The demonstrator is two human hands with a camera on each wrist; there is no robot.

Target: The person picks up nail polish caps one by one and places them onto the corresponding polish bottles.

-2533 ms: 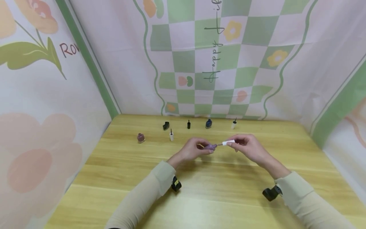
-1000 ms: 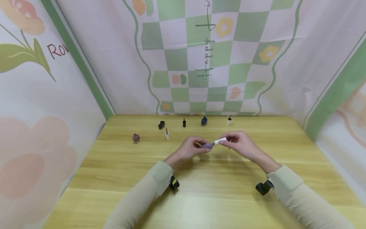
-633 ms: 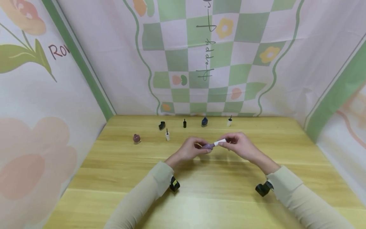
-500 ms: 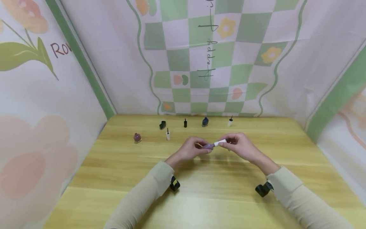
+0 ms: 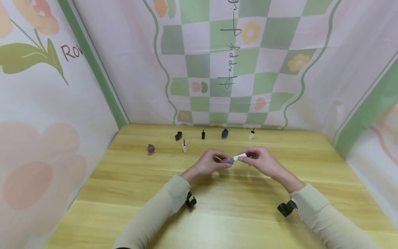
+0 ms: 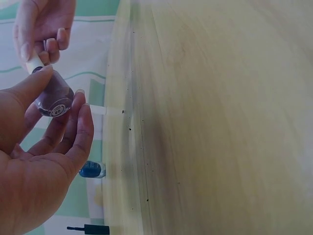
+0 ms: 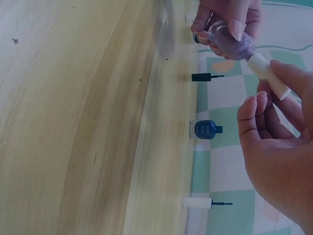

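Note:
My left hand (image 5: 207,163) holds a small purple nail polish bottle (image 5: 228,160) above the table, tilted with its neck toward the right. In the left wrist view, a round label shows on the base of the bottle (image 6: 55,95). Thumb and fingers of my right hand (image 5: 264,162) pinch a white nail polish cap (image 5: 240,157). The right wrist view has this cap (image 7: 268,76) right at the bottle's neck, in line with it, its brush hidden.
Behind the hands on the wooden table (image 5: 217,214) stand a mauve bottle (image 5: 151,149), a dark bottle (image 5: 178,136) and a blue bottle (image 5: 225,134). Among them, brushes up, are a black cap (image 5: 203,135) and white caps (image 5: 184,147) (image 5: 251,134). A patterned cloth (image 5: 199,65) hangs behind.
The right hand has brought the white cap leftward to the purple bottle's neck; the brush stem visible between them earlier has gone inside. The left hand keeps its hold. The head view shifts slightly.

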